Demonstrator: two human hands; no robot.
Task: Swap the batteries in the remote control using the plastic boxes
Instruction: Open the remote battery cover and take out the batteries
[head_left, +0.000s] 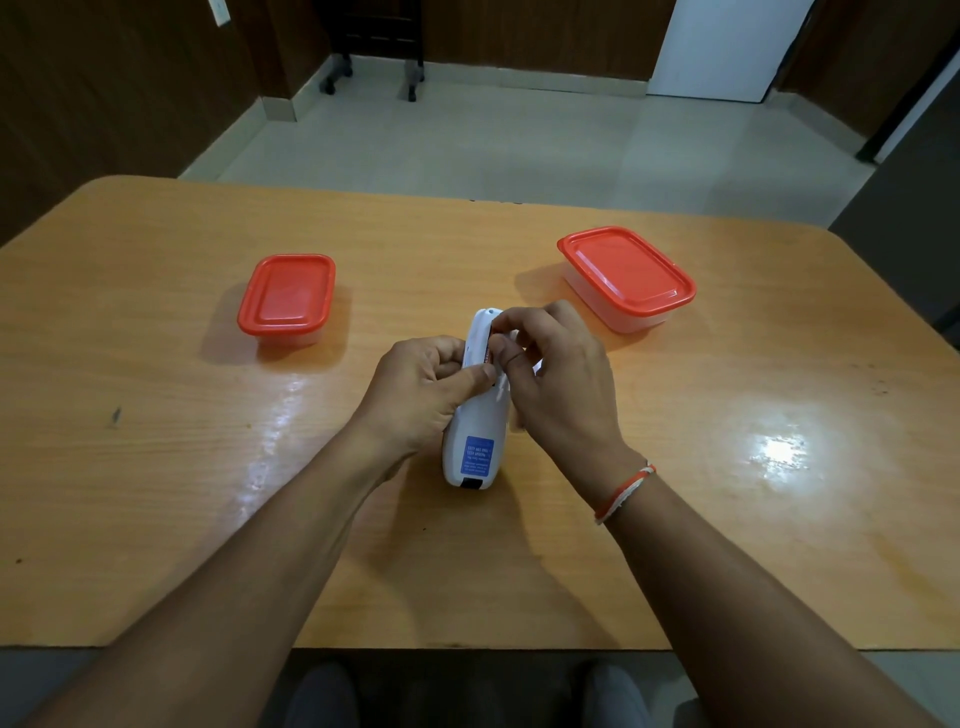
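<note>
I see both hands meeting over the middle of the table (156, 467). The left hand (421, 395) is curled around the white remote control (475, 441), gripping its left edge with the thumb laid across its back. The remote is held back-side up, a blue label showing near its close end, its long axis running from near to far and leaning slightly right at the far end. The right hand (561, 379) comes in from the right, its fingertips (501, 345) bent and pinching at the open battery bay on the far half of the remote; I cannot tell whether they have hold of a battery or only the bay's edge. A sliver of white beside that hand may be the loose cover, but it is blurred. Further out, two plastic boxes with closed red lids sit on the far half of the table: the left box (287, 296) far-left of the hands, the right box (628, 275) far-right and nearer the working right hand. I judge that the old batteries are being taken out, and the right box is the shorter reach.
</note>
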